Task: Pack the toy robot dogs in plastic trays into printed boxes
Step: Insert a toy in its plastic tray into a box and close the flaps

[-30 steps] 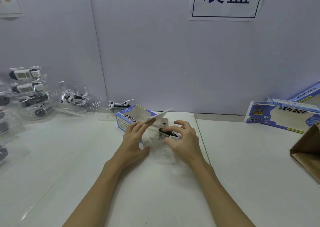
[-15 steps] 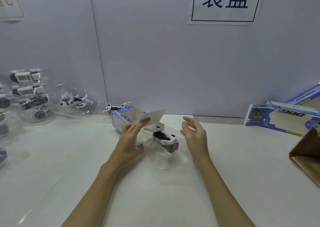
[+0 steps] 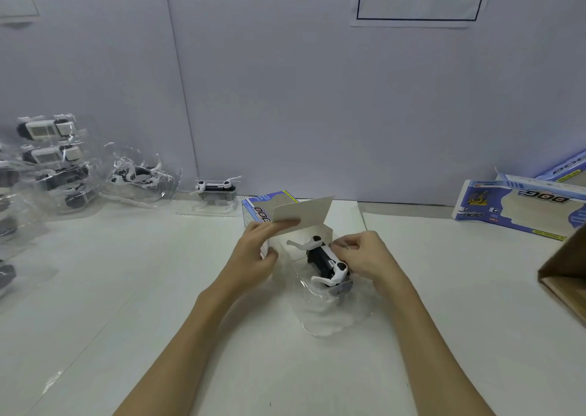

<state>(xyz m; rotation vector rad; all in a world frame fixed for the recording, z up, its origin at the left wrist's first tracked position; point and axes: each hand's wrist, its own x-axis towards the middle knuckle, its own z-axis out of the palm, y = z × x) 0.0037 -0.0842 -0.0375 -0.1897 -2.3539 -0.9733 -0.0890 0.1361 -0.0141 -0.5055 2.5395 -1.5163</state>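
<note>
White table (image 3: 126,289): our left hand (image 3: 253,251) gripped the printed box (image 3: 258,211) flap; right hand (image 3: 364,254) pinched the tray (image 3: 333,314) with toy dog (image 3: 326,260). Insertion step; next we judged aligning tray with mouth.

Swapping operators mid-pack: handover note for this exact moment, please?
Left hand: holds the open printed box at its mouth, fingers pinning the flap up.
Right hand: grips the clear tray by the toy dog, tray end at the box mouth.
Done: box opened, tray lined up, not yet inside.
Left: slide the tray in, close the flap. More trayed dogs wait at far left; more boxes at far right.
</note>
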